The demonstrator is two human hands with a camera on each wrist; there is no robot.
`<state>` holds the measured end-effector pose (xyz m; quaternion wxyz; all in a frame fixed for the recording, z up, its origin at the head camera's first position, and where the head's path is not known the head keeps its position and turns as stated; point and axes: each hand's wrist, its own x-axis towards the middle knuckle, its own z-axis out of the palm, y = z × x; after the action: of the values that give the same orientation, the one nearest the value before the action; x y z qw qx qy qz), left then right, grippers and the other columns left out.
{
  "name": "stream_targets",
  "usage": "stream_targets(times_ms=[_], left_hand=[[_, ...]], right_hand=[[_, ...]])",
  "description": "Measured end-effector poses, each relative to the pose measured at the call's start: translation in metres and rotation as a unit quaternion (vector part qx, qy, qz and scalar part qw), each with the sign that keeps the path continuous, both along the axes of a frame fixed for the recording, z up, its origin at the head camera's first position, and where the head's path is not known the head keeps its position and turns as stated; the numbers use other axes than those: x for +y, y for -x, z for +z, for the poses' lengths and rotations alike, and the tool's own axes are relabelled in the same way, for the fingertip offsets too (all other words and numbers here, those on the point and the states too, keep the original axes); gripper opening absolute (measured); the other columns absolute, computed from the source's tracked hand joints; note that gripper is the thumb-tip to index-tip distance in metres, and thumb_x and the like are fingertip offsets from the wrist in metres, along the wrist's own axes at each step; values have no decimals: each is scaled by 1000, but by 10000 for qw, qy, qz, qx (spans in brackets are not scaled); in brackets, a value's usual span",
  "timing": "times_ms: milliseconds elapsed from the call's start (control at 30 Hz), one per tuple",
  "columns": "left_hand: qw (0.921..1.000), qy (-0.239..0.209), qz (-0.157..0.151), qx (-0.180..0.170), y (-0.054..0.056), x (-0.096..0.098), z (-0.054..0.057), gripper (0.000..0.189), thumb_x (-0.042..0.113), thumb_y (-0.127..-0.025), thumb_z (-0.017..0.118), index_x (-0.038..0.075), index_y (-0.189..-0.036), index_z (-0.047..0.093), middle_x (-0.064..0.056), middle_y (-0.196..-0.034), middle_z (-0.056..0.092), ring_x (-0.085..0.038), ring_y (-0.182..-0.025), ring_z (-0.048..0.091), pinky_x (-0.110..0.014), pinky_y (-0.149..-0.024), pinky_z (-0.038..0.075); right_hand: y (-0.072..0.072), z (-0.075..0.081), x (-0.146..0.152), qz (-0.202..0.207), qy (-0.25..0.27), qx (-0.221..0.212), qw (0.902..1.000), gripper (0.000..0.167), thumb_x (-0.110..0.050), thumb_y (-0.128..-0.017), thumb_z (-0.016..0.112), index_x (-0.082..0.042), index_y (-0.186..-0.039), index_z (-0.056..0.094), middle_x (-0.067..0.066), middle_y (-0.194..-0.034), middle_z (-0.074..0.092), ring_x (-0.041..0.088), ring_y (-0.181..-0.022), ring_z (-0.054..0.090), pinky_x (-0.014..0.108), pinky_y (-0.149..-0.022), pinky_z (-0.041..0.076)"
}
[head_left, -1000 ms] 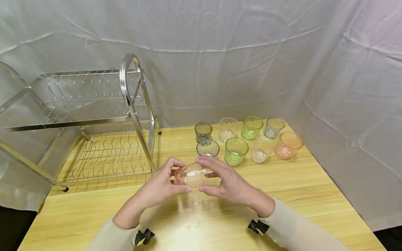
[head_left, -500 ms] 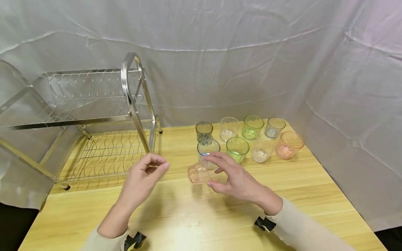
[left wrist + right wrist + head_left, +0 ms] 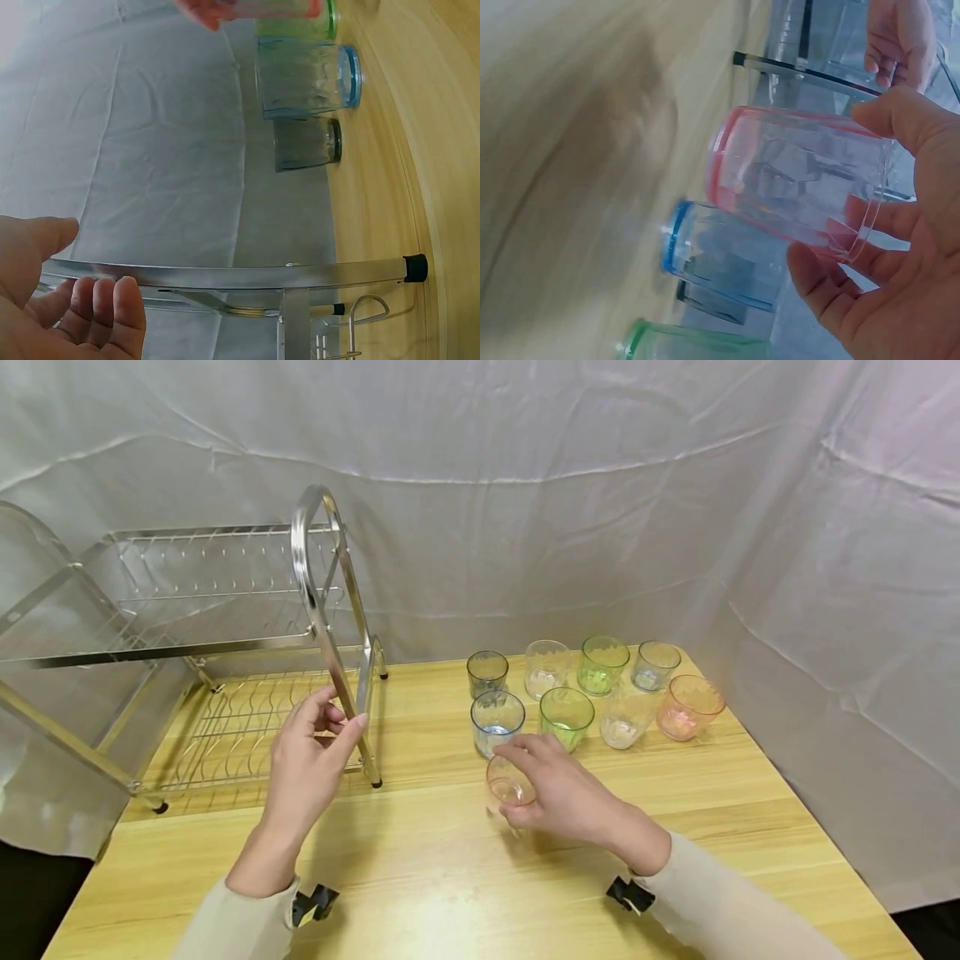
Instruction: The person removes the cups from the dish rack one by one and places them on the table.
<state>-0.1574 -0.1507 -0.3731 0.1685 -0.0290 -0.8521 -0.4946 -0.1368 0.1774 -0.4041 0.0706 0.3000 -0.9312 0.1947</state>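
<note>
My right hand (image 3: 562, 789) holds a pink-tinted drinking glass (image 3: 512, 783) near its rim, thumb on one side and fingers on the other. In the right wrist view the glass (image 3: 795, 176) has its pink base toward the wooden table, close over it. A blue glass (image 3: 497, 727) and a green glass (image 3: 564, 722) stand just behind that hand. My left hand (image 3: 306, 764) holds nothing, its fingers loosely curled, and overlaps the front post of a metal dish rack (image 3: 324, 631) in the head view.
Behind the hands, several more glasses stand in two rows: a dark grey one (image 3: 487, 675), clear ones, another green one (image 3: 602, 667) and a pink one (image 3: 686, 710). The two-tier rack fills the left side. Grey cloth (image 3: 525, 543) hangs behind the table (image 3: 450, 877).
Both hands were on the sideways pink glass. My left hand has let go and moved left toward the rack. My right hand has turned the glass rim up and lowered it.
</note>
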Motion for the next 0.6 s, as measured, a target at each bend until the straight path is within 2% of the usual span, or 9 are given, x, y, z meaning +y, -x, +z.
stream_targets(times_ms=[100,200,333,600], left_hand=[[10000,7,49,43,4,1,-1,38,23,-103,71,5,-136,66,-7,-106,59,-12,-99,58,-5,-77,49],[9998,54,174,74,6,1,-1,30,27,-105,68,8,-128,71,-5,-103,59,-12,-99,58,-8,-75,47],[9994,108,295,161,8,1,0,29,31,-107,64,8,-122,73,-3,-99,58,-12,-98,58,-10,-75,46],[9990,159,374,189,9,1,0,27,32,-107,64,9,-117,75,-3,-98,61,-11,-96,57,-9,-74,46]], right_hand=[[-1,-4,-2,0,-169,-129,9998,70,-36,-84,86,-9,-144,62,9,-135,63,23,-112,56,44,-97,57],[-2,-6,-4,-13,-292,-265,9992,72,-38,-85,85,-9,-146,61,8,-134,62,21,-110,55,39,-88,57],[-2,-8,-5,-44,-360,-347,9987,74,-40,-86,85,-9,-148,60,10,-137,62,23,-114,55,43,-96,57],[0,-14,-6,-29,-417,-251,9988,76,-40,-84,86,-7,-147,60,9,-135,63,21,-109,56,38,-89,57]])
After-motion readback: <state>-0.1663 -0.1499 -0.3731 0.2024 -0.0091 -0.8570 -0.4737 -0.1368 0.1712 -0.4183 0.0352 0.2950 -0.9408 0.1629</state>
